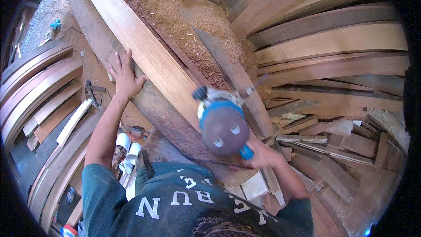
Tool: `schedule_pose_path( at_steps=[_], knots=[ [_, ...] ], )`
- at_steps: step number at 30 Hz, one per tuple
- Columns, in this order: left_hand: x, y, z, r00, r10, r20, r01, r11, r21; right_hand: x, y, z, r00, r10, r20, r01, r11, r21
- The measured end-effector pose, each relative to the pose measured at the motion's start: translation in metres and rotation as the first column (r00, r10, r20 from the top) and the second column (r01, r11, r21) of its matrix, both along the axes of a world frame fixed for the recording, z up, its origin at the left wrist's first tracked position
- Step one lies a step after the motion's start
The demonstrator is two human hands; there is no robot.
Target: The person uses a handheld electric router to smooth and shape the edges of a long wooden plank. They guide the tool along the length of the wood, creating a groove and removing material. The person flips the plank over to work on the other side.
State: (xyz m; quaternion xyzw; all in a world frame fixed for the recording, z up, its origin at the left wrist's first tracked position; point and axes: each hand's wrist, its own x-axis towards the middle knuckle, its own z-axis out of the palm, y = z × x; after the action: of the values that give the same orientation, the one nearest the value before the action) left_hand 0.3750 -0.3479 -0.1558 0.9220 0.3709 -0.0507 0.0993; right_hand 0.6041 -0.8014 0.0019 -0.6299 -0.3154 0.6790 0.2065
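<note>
A long, pale-brown plank runs from the far left toward the middle, lying on a darker, weathered timber. My left hand is spread with fingers apart on the near side of the plank, its fingertips at the plank's edge. Over the plank's near end sits a router, blue-bodied with a dusty round top and a black knob on its far side. My right hand is wrapped round the router's blue side handle. The router's base and bit are mostly hidden under its body.
Sawdust and shavings cover the ground beyond the plank. Stacked boards fill the right, with offcuts piled nearer. More curved boards stand at the left, beside a dark clamp-like tool. White containers lie near my left elbow.
</note>
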Motion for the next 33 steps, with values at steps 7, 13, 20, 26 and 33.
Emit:
schedule_pose_path(
  at_steps=[7, 13, 20, 26, 33],
  knots=[
    [-0.005, 0.004, -0.007, 0.999, -0.004, 0.035, 0.005, 1.000, -0.007, -0.009, -0.074, -0.039, 0.998, -0.052, -0.021, 0.055, 0.982, 0.179],
    [0.000, 0.002, -0.004, 1.000, 0.005, 0.028, -0.004, 1.000, -0.022, -0.008, -0.066, -0.069, 0.983, -0.095, -0.159, 0.114, 0.987, 0.111],
    [-0.003, 0.000, -0.007, 0.999, 0.025, 0.037, -0.024, 0.999, -0.032, 0.006, -0.029, -0.043, 1.000, 0.001, -0.009, 0.001, 0.968, 0.251],
    [-0.004, 0.001, -0.007, 0.999, 0.008, 0.037, -0.008, 1.000, -0.008, 0.007, -0.018, -0.049, 0.987, -0.007, 0.160, -0.044, 0.948, 0.314],
    [-0.005, 0.001, -0.007, 0.999, -0.004, 0.042, 0.004, 1.000, -0.005, 0.009, 0.013, -0.060, 0.996, 0.038, 0.086, -0.052, 0.983, 0.178]
  ],
)
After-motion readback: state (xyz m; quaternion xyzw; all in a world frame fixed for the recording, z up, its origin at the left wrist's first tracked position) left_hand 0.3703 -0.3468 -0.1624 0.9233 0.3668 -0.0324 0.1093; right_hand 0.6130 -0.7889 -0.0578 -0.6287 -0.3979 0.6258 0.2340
